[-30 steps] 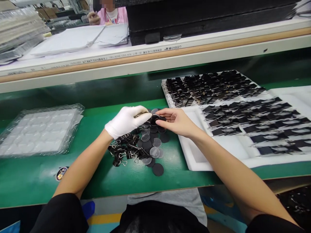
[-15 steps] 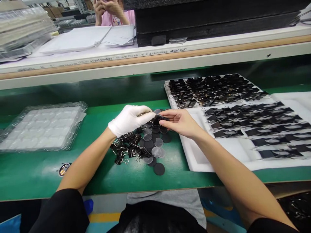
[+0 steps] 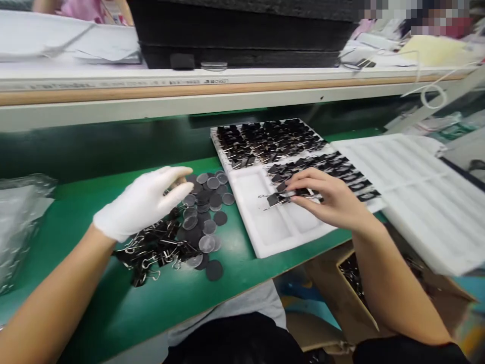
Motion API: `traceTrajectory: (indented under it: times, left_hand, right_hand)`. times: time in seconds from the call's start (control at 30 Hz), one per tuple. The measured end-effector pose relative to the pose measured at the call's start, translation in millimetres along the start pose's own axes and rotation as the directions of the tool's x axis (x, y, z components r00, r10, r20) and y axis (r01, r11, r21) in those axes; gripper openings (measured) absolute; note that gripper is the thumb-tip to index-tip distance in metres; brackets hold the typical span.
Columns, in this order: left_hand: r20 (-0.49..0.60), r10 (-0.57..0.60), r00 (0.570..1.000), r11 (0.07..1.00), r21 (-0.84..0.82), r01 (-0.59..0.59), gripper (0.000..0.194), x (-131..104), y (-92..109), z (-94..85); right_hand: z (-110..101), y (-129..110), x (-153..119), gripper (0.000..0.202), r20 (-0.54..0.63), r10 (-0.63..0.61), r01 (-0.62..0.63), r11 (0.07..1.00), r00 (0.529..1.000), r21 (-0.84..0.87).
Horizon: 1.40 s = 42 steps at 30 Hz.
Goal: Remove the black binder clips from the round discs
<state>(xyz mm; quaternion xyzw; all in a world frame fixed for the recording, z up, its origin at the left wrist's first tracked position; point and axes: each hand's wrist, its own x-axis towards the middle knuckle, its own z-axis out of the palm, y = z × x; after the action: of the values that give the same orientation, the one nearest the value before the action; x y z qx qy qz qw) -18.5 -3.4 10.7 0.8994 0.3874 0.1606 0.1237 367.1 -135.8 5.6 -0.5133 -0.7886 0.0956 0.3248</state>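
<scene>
My left hand (image 3: 146,202), in a white glove with bare fingertips showing, hovers over the pile of black binder clips (image 3: 159,247). Its thumb and fingers are apart with nothing between them. Beside the clips lie loose black discs (image 3: 214,270) and clear discs (image 3: 206,243). My bare right hand (image 3: 322,197) is over a white foam tray (image 3: 252,202). Its thumb and fingers pinch a black binder clip (image 3: 276,199) with wire handles sticking out to the left. Behind it, rows of clips (image 3: 329,162) fill part of the tray; my fingers partly hide them.
Another foam tray (image 3: 242,126) full of clips stands behind. To the right lies a white ribbed foam sheet (image 3: 409,187). Clear plastic trays (image 3: 22,222) are at the left. A shelf edge (image 3: 227,101) crosses above the green table, and a cardboard box (image 3: 348,273) stands below.
The view has turned right. My right hand has moved from the pile to the foam tray with a binder clip. My left hand has parted from it and stays above the pile.
</scene>
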Motion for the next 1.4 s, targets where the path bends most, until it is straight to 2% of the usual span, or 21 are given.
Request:
traceTrajectory:
  times: [0.07, 0.13, 0.23, 0.37, 0.53, 0.7, 0.83, 1.03, 1.27, 1.33, 1.4]
  left_hand:
    - [0.003, 0.031, 1.000, 0.999, 0.010, -0.031, 0.056, 2.1, 1.6, 1.5]
    - [0.006, 0.047, 0.999, 0.999, 0.011, -0.047, 0.052, 3.3, 4.6, 1.9]
    - [0.008, 0.061, 0.998, 0.998, 0.017, -0.061, 0.046, 3.5, 8.0, 1.5]
    - [-0.005, 0.074, 0.997, 0.997, 0.021, -0.074, 0.045, 2.6, 7.2, 0.7]
    - [0.012, 0.079, 0.997, 0.996, 0.026, -0.080, 0.044, 1.0, 5.9, -1.6]
    - [0.019, 0.089, 0.996, 0.995, 0.034, -0.089, 0.047, -1.0, 4.0, -5.2]
    - [0.016, 0.087, 0.996, 0.995, 0.054, -0.088, 0.051, -3.7, 3.1, -9.5]
    - [-0.019, 0.129, 0.991, 0.990, 0.063, -0.127, 0.048, -7.4, 4.9, -13.6]
    - [0.019, 0.119, 0.993, 0.991, 0.053, -0.120, 0.046, -6.5, 7.3, -12.9]
    - [0.032, 0.104, 0.994, 0.992, 0.064, -0.106, 0.049, -7.0, 7.5, -16.1]
    - [0.022, 0.073, 0.997, 0.991, 0.109, -0.075, 0.054, -9.4, 8.3, -22.4]
  right_hand:
    - [-19.9, 14.4, -19.4, 0.013, 0.022, 0.031, -0.029, 0.997, 0.999, -0.066]
    - [-28.3, 27.9, -36.6, 0.012, 0.046, 0.072, -0.066, 0.990, 0.996, -0.124]
    - [-21.2, 44.0, -56.6, 0.013, 0.049, 0.126, -0.111, 0.967, 0.991, -0.230]
    - [-1.4, 58.8, -70.0, 0.018, -0.043, 0.140, -0.146, 0.912, 0.989, -0.384]
    - [1.3, 69.8, -71.9, 0.020, 0.013, 0.125, -0.111, 0.925, 0.992, -0.363]
    - [-5.3, 71.1, -68.0, 0.021, 0.078, 0.141, -0.095, 0.900, 0.987, -0.426]
    - [-10.2, 71.0, -68.3, 0.024, 0.065, 0.156, -0.106, 0.872, 0.986, -0.478]
    - [-14.3, 63.8, -71.8, 0.016, 0.048, 0.021, 0.006, 0.866, 0.999, -0.500]
    - [-13.1, 74.4, -76.4, 0.020, 0.064, 0.130, -0.067, 0.802, 0.989, -0.594]
    - [-13.5, 65.6, -76.5, 0.017, 0.079, 0.157, -0.067, 0.751, 0.984, -0.657]
    - [-11.3, 43.8, -70.3, 0.020, 0.079, 0.153, -0.044, 0.670, 0.985, -0.741]
